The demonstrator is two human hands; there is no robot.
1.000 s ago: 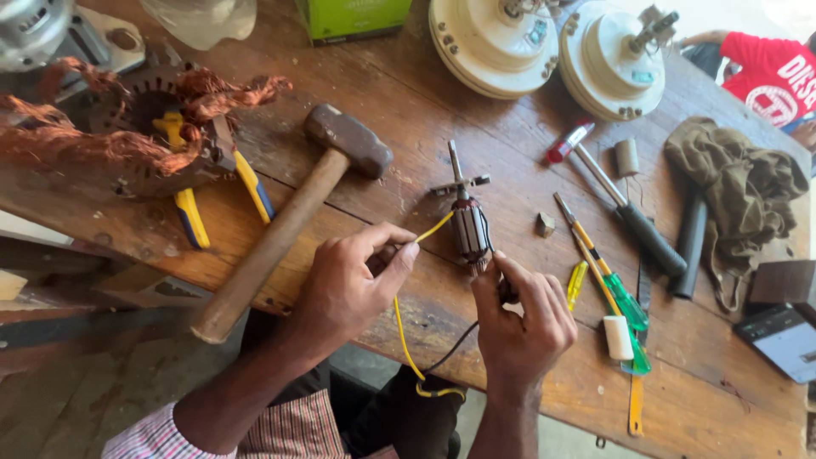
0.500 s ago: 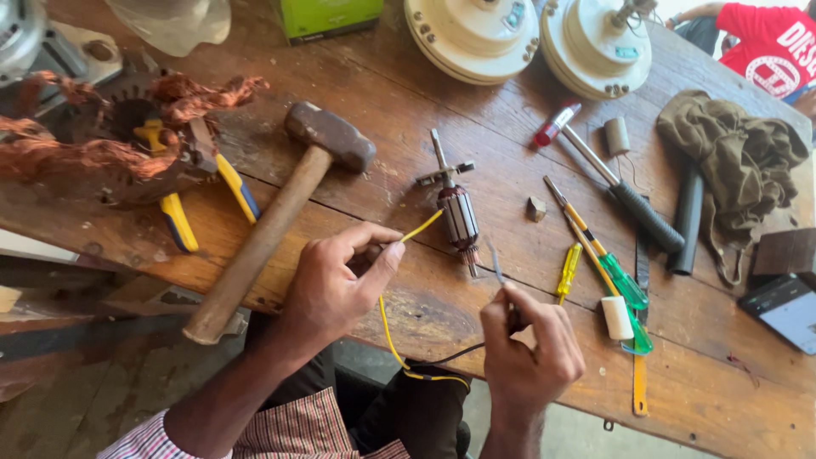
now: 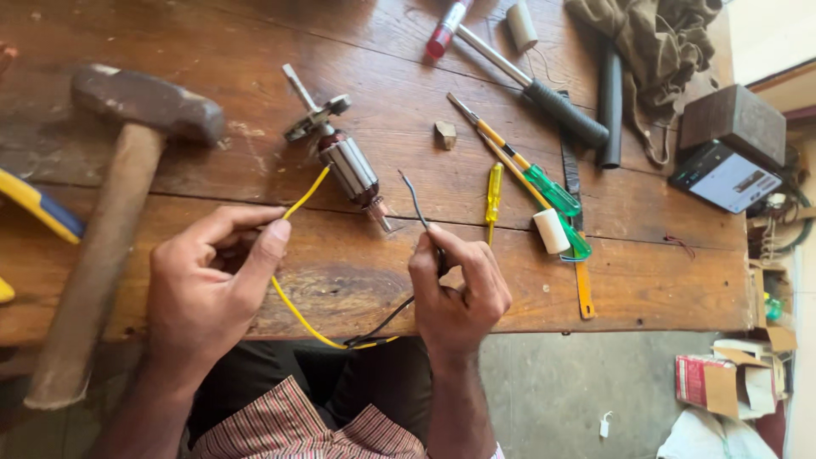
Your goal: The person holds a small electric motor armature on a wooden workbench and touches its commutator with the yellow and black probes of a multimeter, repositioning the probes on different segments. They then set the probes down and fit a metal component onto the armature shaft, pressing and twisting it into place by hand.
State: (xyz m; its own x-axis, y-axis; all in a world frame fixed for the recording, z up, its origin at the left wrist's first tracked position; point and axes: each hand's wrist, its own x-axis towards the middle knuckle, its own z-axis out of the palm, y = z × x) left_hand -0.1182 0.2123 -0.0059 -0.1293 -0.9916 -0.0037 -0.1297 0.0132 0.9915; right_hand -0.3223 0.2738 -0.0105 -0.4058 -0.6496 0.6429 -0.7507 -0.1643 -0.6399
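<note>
**A:** What is sitting at the centre of the work?

**B:** A small motor rotor (image 3: 347,166) is lying tilted on the wooden workbench (image 3: 255,51), its shaft pointing toward the person. A yellow wire (image 3: 299,204) is running from just beside the rotor down over the bench edge.

**A:** What are the hands doing?

**B:** The left hand (image 3: 212,285) is pinching the yellow wire between thumb and forefinger, close to the rotor. The right hand (image 3: 455,289) is closed around a black wire (image 3: 414,197), holding its free end upright near the shaft tip.

**A:** How far along does it look?

**B:** Judging from this view, neither wire is joined to anything yet. The black end is standing free in the air, and I cannot tell whether the yellow end is touching the rotor. The two wires are meeting only below the bench edge, so the connecting appears to be still ahead.

**A:** And around them?

**B:** A hammer (image 3: 110,195) is lying to the left. To the right are a small yellow screwdriver (image 3: 494,194), a green-handled screwdriver (image 3: 544,187) and a white roll of tape (image 3: 552,231).
</note>
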